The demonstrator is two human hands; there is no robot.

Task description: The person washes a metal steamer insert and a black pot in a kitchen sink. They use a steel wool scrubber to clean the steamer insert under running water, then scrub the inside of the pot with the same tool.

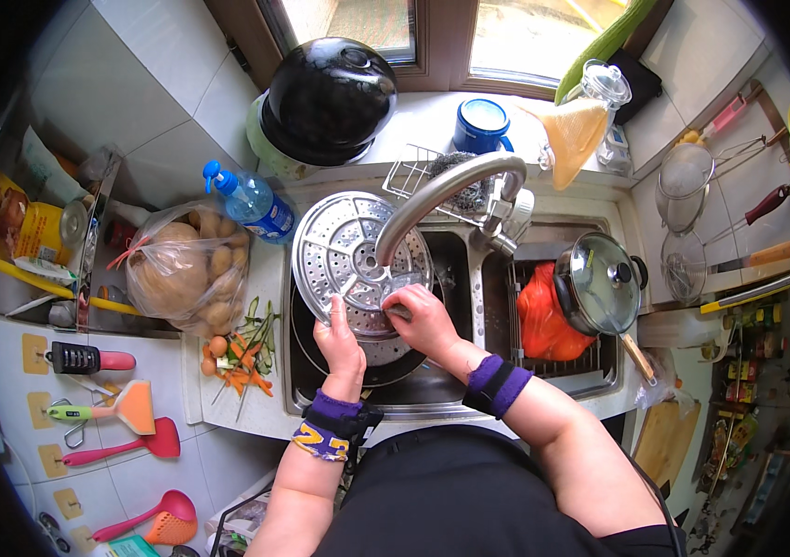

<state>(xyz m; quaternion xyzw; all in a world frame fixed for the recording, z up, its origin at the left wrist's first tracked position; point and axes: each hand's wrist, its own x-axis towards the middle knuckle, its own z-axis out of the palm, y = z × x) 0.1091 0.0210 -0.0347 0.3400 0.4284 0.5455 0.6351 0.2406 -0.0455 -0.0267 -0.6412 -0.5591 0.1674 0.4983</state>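
My left hand [339, 344] grips the lower edge of a round perforated metal steamer plate [332, 244], which is tilted over the left sink basin [457, 390]. Against the plate's right part, my right hand [422, 317] holds a small greyish scrubbing pad, partly hidden by the fingers. The curved metal faucet [461, 167] arches above the plate, its spout close over the middle; water appears to fall near the right hand. Beneath the plate, a wide dark pan [395, 376] rests in the basin, mostly hidden.
A lidded pot [600, 282] and a red plastic bag [548, 320] sit at the right basin. Left of the sink are a blue soap bottle [259, 209], a bag of potatoes [186, 268] and vegetable peelings [248, 362]. A wire rack [409, 170] stands behind the faucet.
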